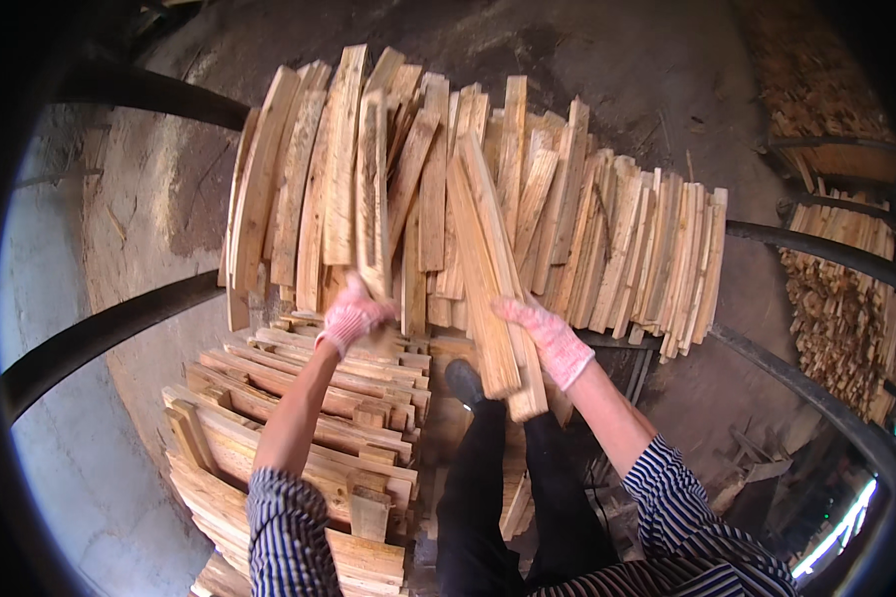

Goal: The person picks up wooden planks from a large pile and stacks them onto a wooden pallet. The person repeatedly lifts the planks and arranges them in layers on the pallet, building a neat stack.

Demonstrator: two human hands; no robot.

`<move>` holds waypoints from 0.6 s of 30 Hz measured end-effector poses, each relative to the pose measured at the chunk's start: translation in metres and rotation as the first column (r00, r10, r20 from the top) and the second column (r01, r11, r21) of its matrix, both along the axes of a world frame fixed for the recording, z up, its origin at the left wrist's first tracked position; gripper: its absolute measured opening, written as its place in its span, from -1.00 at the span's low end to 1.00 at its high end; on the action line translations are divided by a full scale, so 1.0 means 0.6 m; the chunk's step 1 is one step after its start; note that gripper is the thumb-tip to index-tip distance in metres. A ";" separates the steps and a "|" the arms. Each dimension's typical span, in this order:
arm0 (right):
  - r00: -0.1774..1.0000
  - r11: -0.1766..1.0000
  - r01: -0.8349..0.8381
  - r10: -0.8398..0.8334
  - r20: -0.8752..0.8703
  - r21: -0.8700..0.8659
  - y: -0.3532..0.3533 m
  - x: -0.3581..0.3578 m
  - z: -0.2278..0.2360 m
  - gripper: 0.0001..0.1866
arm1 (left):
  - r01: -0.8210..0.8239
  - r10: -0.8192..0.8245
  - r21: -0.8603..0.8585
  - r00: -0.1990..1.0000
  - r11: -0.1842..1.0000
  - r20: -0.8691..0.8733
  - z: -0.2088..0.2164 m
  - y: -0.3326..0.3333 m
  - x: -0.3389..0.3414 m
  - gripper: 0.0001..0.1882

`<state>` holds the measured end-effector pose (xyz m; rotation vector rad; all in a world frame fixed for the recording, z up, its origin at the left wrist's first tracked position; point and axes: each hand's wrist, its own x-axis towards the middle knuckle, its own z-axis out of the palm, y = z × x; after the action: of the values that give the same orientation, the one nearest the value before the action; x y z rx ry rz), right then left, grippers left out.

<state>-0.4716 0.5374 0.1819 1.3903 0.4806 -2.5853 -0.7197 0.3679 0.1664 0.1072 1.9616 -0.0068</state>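
Both of my hands wear pink-and-white knit gloves. My left hand [354, 314] is closed around the lower end of a narrow wooden slat [373, 189], which points away from me over the pile; hand and slat end are slightly blurred. My right hand [544, 336] grips a pair of wooden boards [485, 289] from their right side. These two lie nearly side by side, tilted, with their near ends above my legs. Beneath and beyond both hands spreads a wide pile of wooden slats [622, 249], their ends uneven.
At the lower left, a stack of boards [299, 438] lies crosswise in layers with short blocks between. Dark metal bars [110, 318] flank the pile on both sides. More stacked wood [836, 289] stands at the far right. My shoe [462, 383] shows below the pile.
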 end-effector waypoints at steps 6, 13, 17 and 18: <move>0.996 0.997 -0.005 0.013 -0.092 0.082 -0.043 0.052 0.100 0.08 | -0.898 0.423 0.094 0.292 0.430 0.858 0.160 0.017 0.208 -0.37; 0.973 0.966 -0.183 0.204 -0.104 0.183 -0.063 0.108 0.292 0.20 | -0.963 0.568 0.259 0.175 -0.069 0.804 0.316 -0.003 0.357 -0.20; 0.782 0.696 -0.279 0.564 -0.264 0.661 -0.112 0.140 0.457 0.32 | -0.680 0.531 0.733 0.616 -0.014 0.581 0.468 -0.098 0.364 0.10; 0.747 0.660 -0.251 0.597 -0.292 0.708 -0.130 0.149 0.471 0.33 | -0.639 0.551 0.769 0.642 0.001 0.533 0.511 -0.108 0.312 0.07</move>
<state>-0.3821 0.4592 0.4646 0.5085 1.6806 -2.3941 -0.5325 0.3031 0.4728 -0.0069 1.4825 1.7837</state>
